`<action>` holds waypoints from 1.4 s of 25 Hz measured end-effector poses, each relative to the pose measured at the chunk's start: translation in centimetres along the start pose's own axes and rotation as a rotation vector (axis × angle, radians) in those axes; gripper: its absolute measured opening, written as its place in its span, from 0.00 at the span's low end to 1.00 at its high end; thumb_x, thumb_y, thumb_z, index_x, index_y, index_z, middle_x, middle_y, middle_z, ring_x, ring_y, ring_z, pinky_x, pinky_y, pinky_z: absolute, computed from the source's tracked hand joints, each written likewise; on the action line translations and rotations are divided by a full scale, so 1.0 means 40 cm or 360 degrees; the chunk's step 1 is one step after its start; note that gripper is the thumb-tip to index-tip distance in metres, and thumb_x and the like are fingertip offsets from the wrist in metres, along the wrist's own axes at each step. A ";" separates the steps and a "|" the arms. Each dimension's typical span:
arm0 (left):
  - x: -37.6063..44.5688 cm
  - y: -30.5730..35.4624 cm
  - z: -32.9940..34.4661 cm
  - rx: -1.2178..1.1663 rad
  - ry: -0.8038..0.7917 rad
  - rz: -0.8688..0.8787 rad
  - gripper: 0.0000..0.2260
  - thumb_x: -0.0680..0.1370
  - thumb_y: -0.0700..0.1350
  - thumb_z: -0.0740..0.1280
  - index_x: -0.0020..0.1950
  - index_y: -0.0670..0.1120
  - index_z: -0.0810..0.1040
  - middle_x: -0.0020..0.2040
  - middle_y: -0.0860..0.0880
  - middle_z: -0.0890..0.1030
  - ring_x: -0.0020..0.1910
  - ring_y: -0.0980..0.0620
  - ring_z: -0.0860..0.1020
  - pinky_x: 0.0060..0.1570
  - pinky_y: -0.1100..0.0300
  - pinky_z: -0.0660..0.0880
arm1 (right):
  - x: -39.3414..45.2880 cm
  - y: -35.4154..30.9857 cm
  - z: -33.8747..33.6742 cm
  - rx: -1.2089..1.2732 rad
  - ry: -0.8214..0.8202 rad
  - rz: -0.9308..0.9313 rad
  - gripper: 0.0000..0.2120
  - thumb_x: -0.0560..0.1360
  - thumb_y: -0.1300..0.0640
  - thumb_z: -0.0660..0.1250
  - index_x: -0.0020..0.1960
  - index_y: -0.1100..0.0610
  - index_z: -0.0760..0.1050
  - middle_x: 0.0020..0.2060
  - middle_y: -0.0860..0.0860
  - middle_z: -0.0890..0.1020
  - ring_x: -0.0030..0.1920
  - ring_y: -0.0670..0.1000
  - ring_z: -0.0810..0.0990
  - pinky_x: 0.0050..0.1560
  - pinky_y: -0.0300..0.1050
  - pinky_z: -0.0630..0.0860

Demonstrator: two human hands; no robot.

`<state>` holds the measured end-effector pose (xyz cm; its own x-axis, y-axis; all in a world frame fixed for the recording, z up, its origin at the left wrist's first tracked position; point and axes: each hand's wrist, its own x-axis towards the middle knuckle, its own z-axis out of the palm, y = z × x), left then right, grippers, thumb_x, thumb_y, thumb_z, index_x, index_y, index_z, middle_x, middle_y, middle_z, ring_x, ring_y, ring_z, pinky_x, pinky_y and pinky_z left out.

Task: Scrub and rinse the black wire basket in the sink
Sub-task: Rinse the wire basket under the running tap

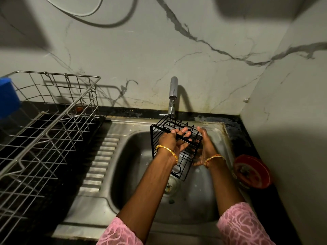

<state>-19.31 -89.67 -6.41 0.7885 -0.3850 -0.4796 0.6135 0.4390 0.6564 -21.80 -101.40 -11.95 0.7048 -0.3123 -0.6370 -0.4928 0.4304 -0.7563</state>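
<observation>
Two hands flank the black wire basket [172,151]: left hand [174,142] grips it, right hand [205,149] spread.

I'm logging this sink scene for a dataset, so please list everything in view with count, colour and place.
black wire basket: one, black, held over the sink under the tap
sink: one, steel, centre
tap: one, chrome, behind the sink
dish rack: one, silver wire, left counter
blue object: one, far left edge
red bowl: one, right counter
bangles: one gold on each wrist
sleeves: two, pink
left hand: grips the basket
right hand: against the basket's right side
</observation>
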 end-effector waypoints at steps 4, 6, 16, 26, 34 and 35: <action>-0.011 -0.015 0.011 0.0095 -0.0043 -0.0049 0.13 0.84 0.41 0.48 0.44 0.46 0.68 0.44 0.48 0.81 0.41 0.51 0.80 0.37 0.57 0.76 | -0.016 0.006 -0.023 0.0020 -0.0007 0.0005 0.44 0.57 0.23 0.61 0.66 0.48 0.70 0.62 0.57 0.73 0.59 0.60 0.70 0.46 0.60 0.70; -0.017 -0.018 0.013 0.0106 -0.0045 -0.0052 0.13 0.84 0.40 0.48 0.44 0.45 0.68 0.44 0.47 0.81 0.41 0.51 0.80 0.38 0.56 0.77 | -0.016 0.009 -0.032 0.0027 -0.0005 0.0004 0.43 0.60 0.24 0.60 0.66 0.49 0.70 0.62 0.57 0.73 0.59 0.60 0.70 0.49 0.61 0.69; -0.021 -0.008 0.011 0.0089 -0.0023 -0.0039 0.14 0.84 0.39 0.47 0.43 0.45 0.67 0.48 0.45 0.81 0.42 0.50 0.79 0.42 0.55 0.74 | -0.028 -0.009 -0.024 -0.0035 0.0092 -0.0078 0.38 0.65 0.28 0.60 0.70 0.44 0.62 0.70 0.55 0.65 0.68 0.63 0.64 0.61 0.72 0.61; -0.029 0.014 0.000 0.0082 -0.0021 0.0021 0.13 0.84 0.38 0.46 0.46 0.44 0.68 0.55 0.42 0.79 0.49 0.46 0.78 0.42 0.54 0.74 | -0.019 -0.028 0.001 -0.0113 0.0043 -0.0060 0.49 0.53 0.23 0.64 0.69 0.43 0.64 0.71 0.55 0.65 0.68 0.62 0.64 0.61 0.74 0.59; -0.017 0.055 -0.027 0.0093 0.0028 0.0096 0.14 0.84 0.37 0.46 0.43 0.44 0.68 0.44 0.46 0.79 0.49 0.47 0.77 0.44 0.54 0.74 | -0.004 -0.052 0.062 -0.0159 -0.0054 -0.0079 0.52 0.49 0.24 0.67 0.70 0.40 0.60 0.73 0.56 0.59 0.70 0.64 0.59 0.59 0.74 0.61; -0.012 0.060 -0.030 0.0087 0.0037 0.0103 0.14 0.84 0.37 0.47 0.43 0.44 0.68 0.44 0.46 0.79 0.50 0.47 0.77 0.46 0.53 0.75 | -0.004 -0.057 0.068 -0.0175 -0.0067 -0.0079 0.52 0.50 0.24 0.67 0.71 0.40 0.59 0.73 0.57 0.58 0.71 0.64 0.58 0.59 0.74 0.61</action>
<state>-18.17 -87.48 -5.31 0.8278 -0.3380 -0.4479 0.5583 0.4170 0.7172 -19.40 -100.04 -9.72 0.7493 -0.2945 -0.5931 -0.5080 0.3189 -0.8001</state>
